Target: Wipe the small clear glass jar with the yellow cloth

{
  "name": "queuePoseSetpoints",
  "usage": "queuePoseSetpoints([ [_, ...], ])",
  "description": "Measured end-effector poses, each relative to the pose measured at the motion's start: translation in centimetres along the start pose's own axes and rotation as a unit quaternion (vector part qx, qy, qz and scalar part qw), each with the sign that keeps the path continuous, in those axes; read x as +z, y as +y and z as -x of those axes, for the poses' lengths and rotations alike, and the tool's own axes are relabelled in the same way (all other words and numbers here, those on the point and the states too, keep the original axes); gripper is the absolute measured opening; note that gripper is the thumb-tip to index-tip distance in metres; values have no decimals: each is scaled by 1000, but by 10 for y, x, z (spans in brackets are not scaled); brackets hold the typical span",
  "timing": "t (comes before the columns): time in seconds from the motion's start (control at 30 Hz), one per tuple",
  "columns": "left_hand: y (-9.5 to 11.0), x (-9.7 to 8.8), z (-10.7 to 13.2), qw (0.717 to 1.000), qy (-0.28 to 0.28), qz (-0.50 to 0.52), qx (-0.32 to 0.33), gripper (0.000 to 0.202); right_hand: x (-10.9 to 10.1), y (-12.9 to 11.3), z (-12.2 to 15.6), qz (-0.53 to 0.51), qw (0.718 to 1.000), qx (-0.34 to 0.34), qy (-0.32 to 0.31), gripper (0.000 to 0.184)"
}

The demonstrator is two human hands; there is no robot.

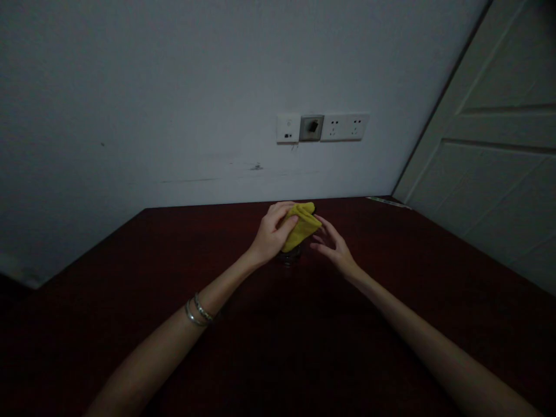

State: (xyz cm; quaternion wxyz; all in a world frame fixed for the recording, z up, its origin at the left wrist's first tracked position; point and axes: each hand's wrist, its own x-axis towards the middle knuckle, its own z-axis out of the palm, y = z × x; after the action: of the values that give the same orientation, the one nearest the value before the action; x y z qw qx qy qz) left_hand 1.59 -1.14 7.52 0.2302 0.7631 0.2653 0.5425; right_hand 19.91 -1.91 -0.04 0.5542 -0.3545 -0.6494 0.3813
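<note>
A yellow cloth [302, 227] is bunched in my left hand [274, 231], with the thumb pressed on its near side. Under the cloth shows the lower part of a clear, glass-like object [289, 256] standing on the dark red tabletop [200, 243]. The cloth hides most of that object, so its kind does not show. Close by on the right, my right hand [333, 246] has its fingers apart and curved toward the cloth. Its fingertips lie beside the cloth's right corner; whether they touch it I cannot tell.
The table's back edge meets a pale wall with a row of sockets and switches [324, 127]. A white panelled door [499, 162] stands along the right side. Near the back right corner lies a thin strip [388, 202]. The room is dim.
</note>
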Motion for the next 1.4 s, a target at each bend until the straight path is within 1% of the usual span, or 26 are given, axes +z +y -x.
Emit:
queuePoseSetpoints([
  [0.03, 5, 2, 1, 1000, -19, -9, 12, 18, -1, -7, -1, -45, 999, 14, 4, 63],
  [0.07, 9, 3, 2, 999, -38, -14, 23, 17, -1, -14, -2, -61, 998, 19, 1, 59],
  [0.1, 11, 5, 3, 998, -51, -17, 33, 18, -1, -20, -2, -71, 997, 25, -4, 57],
  [0.17, 13, 6, 4, 996, -66, -22, 48, 19, -2, -30, -1, -76, 996, 49, -27, 59],
  [0.23, 12, 7, 5, 996, -61, -30, 52, 20, -3, -36, 0, -72, 993, 69, -65, 64],
  [0.3, 9, 7, 5, 997, -43, -38, 46, 19, -4, -37, 1, -74, 989, 70, -103, 68],
  [0.37, 7, 8, 5, 998, -29, -43, 38, 18, -2, -36, 1, -83, 988, 68, -110, 68],
  [0.4, 5, 9, 5, 998, -28, -46, 35, 18, -1, -35, 1, -86, 989, 69, -94, 66],
  [0.5, 0, 11, 6, 997, -43, -55, 28, 18, 5, -34, -1, -84, 994, 74, 10, 56],
  [0.57, -5, 12, 5, 996, -60, -57, 21, 20, 7, -34, -2, -81, 992, 70, 67, 49],
  [0.63, -10, 10, 4, 995, -78, -56, 13, 24, 6, -33, -3, -82, 989, 69, 100, 44],
  [0.7, -17, 5, 3, 994, -94, -63, 1, 35, 1, -32, -5, -89, 985, 77, 128, 43],
  [0.77, -25, -2, 2, 989, -110, -92, -33, 47, -7, -29, -6, -101, 979, 90, 151, 44],
  [0.83, -35, -10, 2, 981, -120, -129, -80, 64, -14, -24, -8, -117, 974, 107, 163, 44],
  [0.9, -45, -17, 2, 970, -153, -160, -100, 78, -19, -19, -9, -133, 969, 125, 169, 43],
  [0.97, -55, -22, 5, 956, -197, -198, -94, 84, -22, -14, -10, -146, 964, 141, 172, 41],
  [1.07, -66, -25, 10, 929, -282, -228, -72, 89, -24, -10, -9, -163, 958, 161, 174, 40],
  [1.13, -71, -24, 14, 918, -316, -230, -67, 93, -24, -9, -9, -171, 955, 171, 171, 40],
  [1.23, -75, -21, 19, 911, -336, -219, -94, 100, -24, -8, -8, -178, 953, 181, 165, 39],
  [1.3, -76, -18, 20, 912, -337, -205, -115, 103, -24, -7, -8, -181, 952, 186, 160, 39],
  [1.4, -78, -15, 21, 916, -330, -189, -131, 104, -24, -4, -8, -185, 952, 192, 153, 38],
])
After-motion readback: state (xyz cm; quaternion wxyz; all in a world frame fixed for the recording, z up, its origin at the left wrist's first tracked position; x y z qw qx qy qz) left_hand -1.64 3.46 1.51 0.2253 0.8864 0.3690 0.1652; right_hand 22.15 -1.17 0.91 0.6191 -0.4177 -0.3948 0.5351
